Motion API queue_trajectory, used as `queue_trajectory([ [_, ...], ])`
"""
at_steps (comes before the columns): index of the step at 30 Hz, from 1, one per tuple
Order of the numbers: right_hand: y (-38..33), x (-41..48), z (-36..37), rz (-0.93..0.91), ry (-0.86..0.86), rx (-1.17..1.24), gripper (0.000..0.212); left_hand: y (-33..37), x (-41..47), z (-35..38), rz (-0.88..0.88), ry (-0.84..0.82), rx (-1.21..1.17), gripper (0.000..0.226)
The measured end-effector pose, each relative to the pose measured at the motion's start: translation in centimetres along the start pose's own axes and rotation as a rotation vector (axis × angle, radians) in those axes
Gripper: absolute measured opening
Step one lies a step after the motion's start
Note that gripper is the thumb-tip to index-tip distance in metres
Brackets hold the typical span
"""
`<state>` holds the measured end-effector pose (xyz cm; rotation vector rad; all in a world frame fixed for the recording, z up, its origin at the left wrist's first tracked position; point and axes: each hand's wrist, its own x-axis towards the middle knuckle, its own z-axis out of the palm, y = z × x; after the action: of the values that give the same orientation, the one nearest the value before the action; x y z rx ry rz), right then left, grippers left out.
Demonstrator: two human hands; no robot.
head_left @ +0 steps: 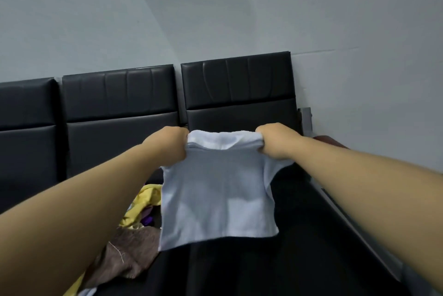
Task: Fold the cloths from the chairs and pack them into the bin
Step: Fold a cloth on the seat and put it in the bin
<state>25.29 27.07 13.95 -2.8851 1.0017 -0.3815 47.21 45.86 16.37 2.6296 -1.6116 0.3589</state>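
A white cloth hangs doubled over in the air above the black chair seat. My left hand grips its upper left corner and my right hand grips its upper right corner, so the folded top edge stretches between them. The lower edge hangs free just over the seat. A yellow cloth, a purple cloth and a brown cloth lie in a heap on the seat to the left, partly behind my left forearm. No bin is in view.
A row of black padded chair backs stands against a pale wall. A grey metal armrest frame ends the row at the right, with a dark reddish object beside it.
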Motion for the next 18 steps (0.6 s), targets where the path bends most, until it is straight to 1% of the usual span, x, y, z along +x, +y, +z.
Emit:
queue_trajectory([
  [1, 0.0, 0.6, 0.7, 0.016, 0.043, -0.013, 0.012, -0.2, 0.4, 0.6, -0.016, 0.037, 0.003, 0.01],
  [3, 0.0, 1.6, 1.3, 0.036, 0.109, -0.059, 0.014, -0.8, 1.1, 1.2, -0.035, 0.127, 0.038, 0.018],
  [5, 0.1, 2.7, 1.4, 0.005, 0.192, -0.12, 0.017, -1.3, 1.7, 1.6, -0.041, 0.233, 0.077, 0.022],
  [7, 0.2, 3.1, 1.2, -0.038, 0.298, -0.133, 0.022, -1.6, 2.2, 1.9, -0.044, 0.323, 0.093, 0.02],
  [9, 0.5, 2.7, 1.4, -0.062, 0.354, -0.134, 0.023, -1.5, 2.0, 2.6, -0.035, 0.358, 0.083, 0.018],
  [10, 0.7, 2.1, 1.7, -0.057, 0.356, -0.139, 0.02, -1.2, 1.7, 3.0, -0.02, 0.361, 0.067, 0.018],
  [11, 1.1, 1.4, 2.4, -0.051, 0.341, -0.145, 0.018, -0.8, 1.2, 3.9, -0.005, 0.348, 0.043, 0.017],
  [12, 1.5, 0.6, 3.3, -0.051, 0.317, -0.146, 0.02, -0.3, 0.5, 4.7, 0.008, 0.318, 0.011, 0.019],
  [14, 2.5, -1.3, 5.8, -0.058, 0.234, -0.119, 0.023, 0.9, -1.1, 7.2, 0.033, 0.179, -0.075, 0.031],
  [15, 3.1, -2.2, 7.4, -0.051, 0.174, -0.093, 0.02, 1.4, -1.9, 8.4, 0.051, 0.09, -0.125, 0.037],
  [16, 3.7, -3.1, 9.5, -0.02, 0.08, -0.054, 0.015, 1.8, -2.5, 10.3, 0.069, -0.005, -0.193, 0.039],
  [17, 4.3, -4.1, 11.7, 0.027, -0.036, -0.014, 0.017, 2.3, -3.0, 12.6, 0.086, -0.089, -0.247, 0.039],
  [18, 4.7, -5.0, 13.9, 0.091, -0.167, 0.035, 0.026, 2.6, -3.6, 14.8, 0.093, -0.164, -0.282, 0.041],
])
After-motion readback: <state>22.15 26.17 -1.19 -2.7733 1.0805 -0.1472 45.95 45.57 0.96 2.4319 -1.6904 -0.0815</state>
